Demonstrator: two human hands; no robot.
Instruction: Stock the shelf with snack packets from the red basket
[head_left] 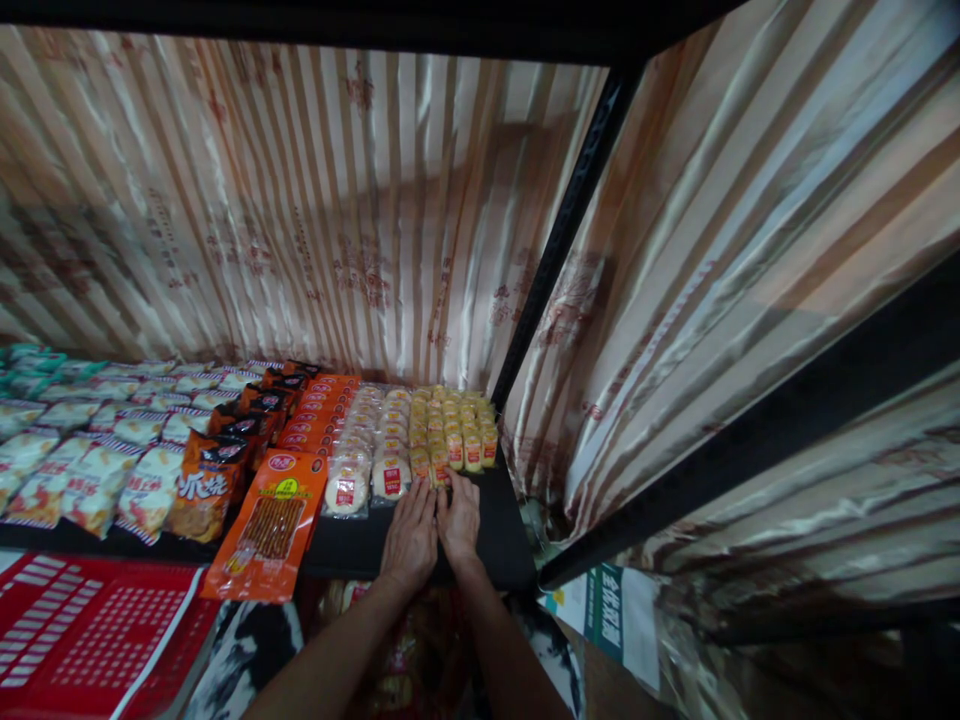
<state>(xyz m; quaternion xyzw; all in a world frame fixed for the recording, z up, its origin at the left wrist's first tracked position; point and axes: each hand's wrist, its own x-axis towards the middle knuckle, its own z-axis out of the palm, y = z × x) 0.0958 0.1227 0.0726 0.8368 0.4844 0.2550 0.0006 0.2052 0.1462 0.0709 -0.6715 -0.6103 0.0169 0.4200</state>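
Note:
My left hand [409,537] and my right hand [459,518] lie side by side, palms down, on the black shelf [501,540]. Their fingertips touch the front of the rows of small yellow snack packs [454,425]. The fingers are stretched out flat and hold nothing. Just left of the left hand stand rows of round clear-wrapped cakes with red labels [369,450]. Both forearms reach in from the bottom of the view.
Further left lie orange snack bags [271,520], dark orange bags [217,470] and white striped bags [97,470]. A red plastic basket [90,630] sits at the bottom left. Striped curtain fabric [300,210] backs the shelf. A black upright post [562,230] stands at right.

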